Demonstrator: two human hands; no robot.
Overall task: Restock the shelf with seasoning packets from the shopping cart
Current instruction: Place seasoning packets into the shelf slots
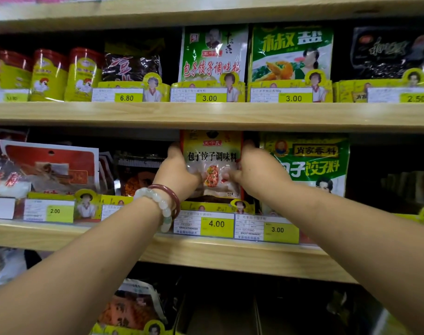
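Note:
A yellow and red seasoning packet (212,151) with black characters stands upright in its slot on the middle shelf (61,234), above the 4.00 price tag (217,224). My left hand (179,171) grips its left edge, thumb across the front. My right hand (253,166) grips its right edge the same way. My left wrist wears a pale bead bracelet and a red bangle. The shopping cart is not in view.
A green packet (310,160) stands right of the held one, and dark and red packets (49,165) stand to the left. The upper shelf (206,114) carries red-lidded tins (49,76) and more packets (212,54). A lower shelf shows an orange packet (131,308) and dark gaps.

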